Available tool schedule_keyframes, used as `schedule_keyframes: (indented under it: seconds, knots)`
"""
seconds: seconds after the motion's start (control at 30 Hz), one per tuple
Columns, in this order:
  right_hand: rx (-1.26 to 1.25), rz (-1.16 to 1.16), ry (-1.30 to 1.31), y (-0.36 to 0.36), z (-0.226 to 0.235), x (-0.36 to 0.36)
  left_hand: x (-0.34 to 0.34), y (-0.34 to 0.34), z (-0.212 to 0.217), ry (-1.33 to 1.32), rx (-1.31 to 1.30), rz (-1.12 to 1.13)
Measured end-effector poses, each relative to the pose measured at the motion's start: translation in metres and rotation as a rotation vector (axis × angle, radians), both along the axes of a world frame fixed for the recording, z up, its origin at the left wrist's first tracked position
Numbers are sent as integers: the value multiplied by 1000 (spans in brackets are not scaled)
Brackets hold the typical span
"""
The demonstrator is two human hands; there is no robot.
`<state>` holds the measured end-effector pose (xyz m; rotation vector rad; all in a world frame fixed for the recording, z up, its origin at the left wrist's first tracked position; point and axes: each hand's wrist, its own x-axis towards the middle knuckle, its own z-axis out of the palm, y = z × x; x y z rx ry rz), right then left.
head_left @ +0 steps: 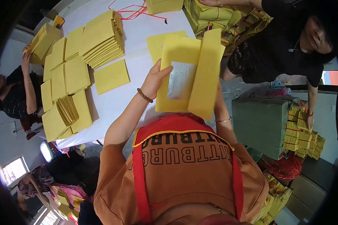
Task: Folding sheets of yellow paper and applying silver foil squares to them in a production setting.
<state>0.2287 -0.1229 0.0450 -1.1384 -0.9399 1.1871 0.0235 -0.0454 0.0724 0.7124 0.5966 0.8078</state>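
My left hand (154,80), a beaded bracelet at its wrist, pinches the left edge of a yellow paper stack (176,50), with the thumb on top. A silver rectangle (178,80) shows on the upper face of this paper. The right part stands up as a curled yellow flap (205,78), slightly blurred along its edge. Behind that flap is my right hand (219,98); its fingers are hidden, and a bangle circles the wrist. Partly under the held paper, another yellow sheet (154,43) lies on the white table (139,35).
Folded yellow paper stacks (97,33) cover the table's left side, near one flat yellow packet (112,76). Red ties (133,14) lie at the back. To the right, a co-worker (285,48) reaches toward yellow bundles (298,129) beside a grey-green box (261,123). More people work at left.
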Motion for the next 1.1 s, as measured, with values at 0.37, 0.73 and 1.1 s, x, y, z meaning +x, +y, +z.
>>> schedule_keyframes:
  seconds: [0.37,0.73,1.1]
  knots:
    - [123,-74,105,10,15,0,8,-2,-6,160,107,24]
    - [-40,-3,14,11,15,0,8,-6,-12,-154,-92,173]
    - [-91,-176,372,20,12,-25,-6,-7,-21,148,-72,209]
